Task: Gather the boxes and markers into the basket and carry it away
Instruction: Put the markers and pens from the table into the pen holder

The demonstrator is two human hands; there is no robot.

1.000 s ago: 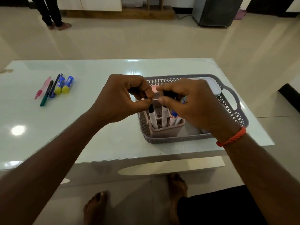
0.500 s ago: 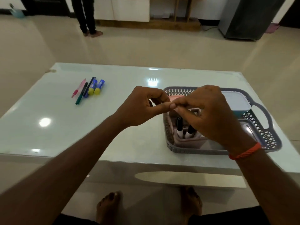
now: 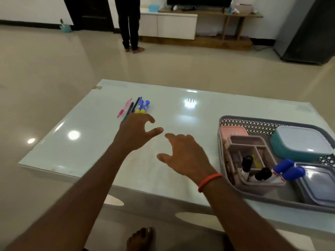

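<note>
Both hands are spread and empty: the left hand (image 3: 135,132) is just short of the loose pens and markers (image 3: 135,108) lying side by side on the desk (image 3: 94,134), the right hand (image 3: 183,156) beside it. They look light, stiff and prone to roll; best pinched mid-barrel. The basket (image 3: 253,195), well apart, holds the boxes (image 3: 301,143).
</note>
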